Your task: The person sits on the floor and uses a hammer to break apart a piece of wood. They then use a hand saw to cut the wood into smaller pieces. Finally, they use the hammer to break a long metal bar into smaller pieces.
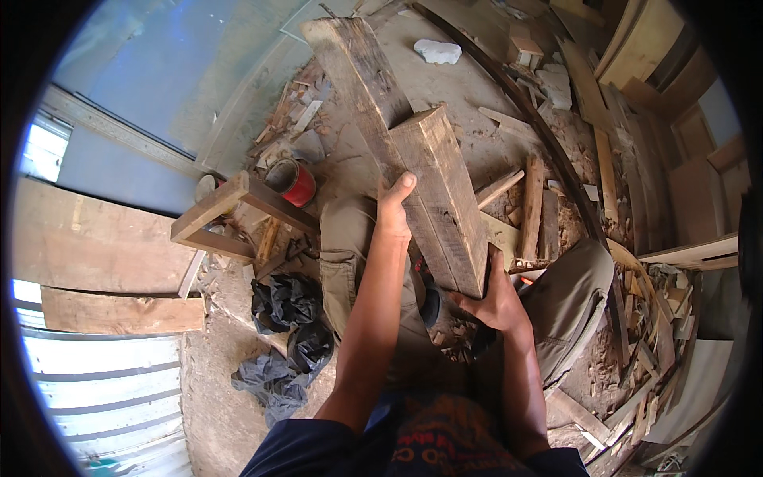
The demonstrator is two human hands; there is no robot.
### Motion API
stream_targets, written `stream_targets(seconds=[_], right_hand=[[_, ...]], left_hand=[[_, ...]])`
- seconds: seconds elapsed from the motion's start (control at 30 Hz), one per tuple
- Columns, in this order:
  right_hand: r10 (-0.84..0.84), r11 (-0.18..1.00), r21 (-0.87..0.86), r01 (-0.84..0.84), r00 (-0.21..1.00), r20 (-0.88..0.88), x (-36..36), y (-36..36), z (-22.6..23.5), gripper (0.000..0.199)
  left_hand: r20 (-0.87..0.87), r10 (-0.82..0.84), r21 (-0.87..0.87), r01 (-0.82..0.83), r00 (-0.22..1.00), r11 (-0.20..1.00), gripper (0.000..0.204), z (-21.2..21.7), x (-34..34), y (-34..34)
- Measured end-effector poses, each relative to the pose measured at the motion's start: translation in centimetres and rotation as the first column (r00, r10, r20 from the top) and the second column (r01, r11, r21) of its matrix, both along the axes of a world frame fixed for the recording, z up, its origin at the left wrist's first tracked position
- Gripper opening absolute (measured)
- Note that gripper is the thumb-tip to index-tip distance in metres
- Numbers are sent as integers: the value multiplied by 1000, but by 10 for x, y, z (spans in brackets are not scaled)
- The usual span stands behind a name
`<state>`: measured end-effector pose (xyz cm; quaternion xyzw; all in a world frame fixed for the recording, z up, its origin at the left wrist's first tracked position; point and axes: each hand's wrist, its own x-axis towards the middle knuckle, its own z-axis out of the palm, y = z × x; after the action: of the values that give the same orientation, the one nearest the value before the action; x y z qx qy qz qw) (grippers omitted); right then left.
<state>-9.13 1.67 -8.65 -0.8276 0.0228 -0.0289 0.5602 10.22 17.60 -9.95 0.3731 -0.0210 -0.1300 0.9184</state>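
A thick, weathered wooden beam (441, 199) with a stepped cut slants across the middle, its narrower end pointing up and away to the left. My left hand (395, 208) grips its left side near the step, thumb lying up along the wood and the other fingers hidden beneath. At the lower end, my right hand (499, 300) is wrapped round the near right corner, partly hidden by the beam. Both knees are bent below it, in khaki trousers (576, 302). A dark object between my legs is too hidden to name.
To the left stand a wooden frame (208, 208) and a red can (296, 184); black plastic bags (290, 306) lie nearer. A long dark curved strip (536, 119) runs down the right, amid wood scraps (532, 207). A white chunk (437, 52) lies at the far side.
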Motion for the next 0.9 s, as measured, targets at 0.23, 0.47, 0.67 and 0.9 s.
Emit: stream_targets(seconds=[0.23, 0.47, 0.67, 0.9], right_hand=[[-10, 998, 64, 3, 994, 108, 3, 7, -6, 90], [-26, 999, -46, 21, 995, -97, -4, 4, 9, 99], [89, 966, 255, -44, 982, -166, -3, -41, 21, 98], [19, 617, 665, 420, 837, -546, 4, -58, 62, 97]], left_hand=[[167, -104, -165, 132, 980, 977, 83, 11, -7, 4], [-16, 1, -40, -2, 1000, 999, 75, 31, -15, 2], [-234, 39, 43, -30, 971, 999, 63, 64, 4, -12], [-294, 169, 122, -138, 941, 983, 65, 33, 30, 0]])
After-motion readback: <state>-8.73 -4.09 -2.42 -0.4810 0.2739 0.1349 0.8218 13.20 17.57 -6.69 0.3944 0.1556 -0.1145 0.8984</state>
